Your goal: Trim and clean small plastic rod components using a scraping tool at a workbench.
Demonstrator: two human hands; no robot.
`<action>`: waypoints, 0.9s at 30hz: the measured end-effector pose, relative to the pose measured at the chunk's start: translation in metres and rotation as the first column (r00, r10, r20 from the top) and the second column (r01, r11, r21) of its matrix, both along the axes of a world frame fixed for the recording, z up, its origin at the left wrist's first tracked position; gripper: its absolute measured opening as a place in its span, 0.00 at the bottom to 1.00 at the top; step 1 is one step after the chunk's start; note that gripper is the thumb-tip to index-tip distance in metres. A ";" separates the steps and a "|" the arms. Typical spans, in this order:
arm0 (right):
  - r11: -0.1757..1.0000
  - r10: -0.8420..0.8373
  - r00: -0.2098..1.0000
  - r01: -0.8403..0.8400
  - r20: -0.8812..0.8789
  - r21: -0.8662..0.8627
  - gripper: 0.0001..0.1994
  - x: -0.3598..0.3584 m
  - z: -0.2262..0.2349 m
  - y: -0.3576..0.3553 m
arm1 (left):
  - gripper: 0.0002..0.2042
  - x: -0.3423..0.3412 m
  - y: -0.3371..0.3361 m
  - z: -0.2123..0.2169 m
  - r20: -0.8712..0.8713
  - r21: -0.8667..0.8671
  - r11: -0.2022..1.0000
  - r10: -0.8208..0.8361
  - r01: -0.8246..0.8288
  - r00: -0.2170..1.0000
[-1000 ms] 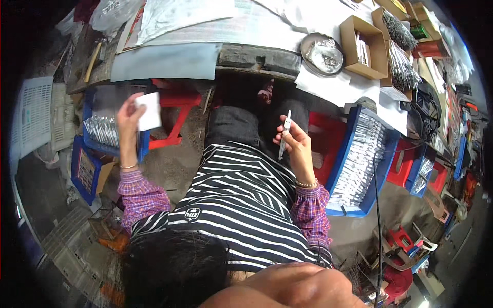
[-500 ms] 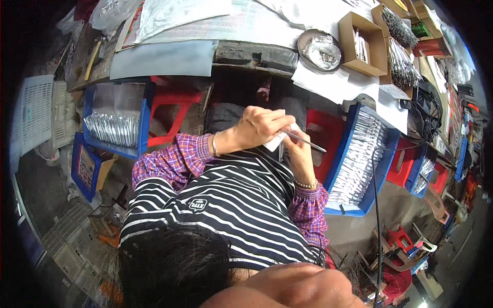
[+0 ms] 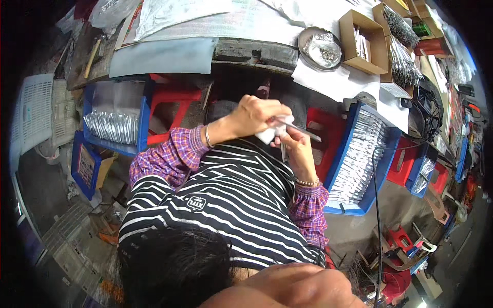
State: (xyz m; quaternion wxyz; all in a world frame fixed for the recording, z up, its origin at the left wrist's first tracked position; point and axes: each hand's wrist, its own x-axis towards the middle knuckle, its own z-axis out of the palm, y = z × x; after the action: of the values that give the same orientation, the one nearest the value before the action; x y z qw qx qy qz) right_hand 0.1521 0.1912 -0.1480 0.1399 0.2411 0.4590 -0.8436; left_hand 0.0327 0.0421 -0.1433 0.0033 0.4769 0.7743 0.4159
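My left hand (image 3: 255,117) is closed on a white cloth (image 3: 268,134), a folded piece that could also be paper. It is wrapped around a slim silver metal piece (image 3: 307,133), perhaps a cutlery handle. The metal piece slants down to the right, its flat end sticking out past the hands. My right hand (image 3: 299,148) pinches the metal piece and cloth from below, fingers bent against my left hand. Both hands are in front of my striped shirt, above my lap. How far the metal runs inside the cloth is hidden.
A blue crate (image 3: 335,204) full of slim silver pieces stands to my right; another blue crate (image 3: 88,141) with similar pieces is at left. Ahead, the workbench (image 3: 233,54) carries a round dark dish (image 3: 304,40) and a cardboard box (image 3: 371,65). A black cable (image 3: 377,220) hangs at right.
My left hand has shifted slightly, and the cloth is now bunched around the metal piece. The protruding metal end has moved a little up and left.
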 end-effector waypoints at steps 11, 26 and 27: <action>0.966 -0.086 0.994 0.068 -0.062 -0.248 0.25 -0.004 -0.004 0.006 | 0.14 -0.025 -0.026 0.011 0.555 0.030 0.987 0.117 -0.160 0.824; 0.870 0.146 0.989 -0.130 -0.003 -0.477 0.26 0.005 0.002 0.008 | 0.13 -0.031 -0.060 0.015 0.224 -0.009 0.960 0.273 -0.279 0.935; 0.876 0.138 0.990 -0.124 -0.004 -0.466 0.26 0.005 0.000 0.010 | 0.14 -0.033 -0.075 0.019 0.256 -0.022 0.940 0.336 -0.342 0.907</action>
State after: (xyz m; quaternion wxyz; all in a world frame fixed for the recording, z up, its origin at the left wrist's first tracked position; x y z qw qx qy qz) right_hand 0.1569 0.2008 -0.1479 0.2569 0.1812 0.2564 -0.9140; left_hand -0.0004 -0.0327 -0.1244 0.0253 0.2778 0.8335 0.4770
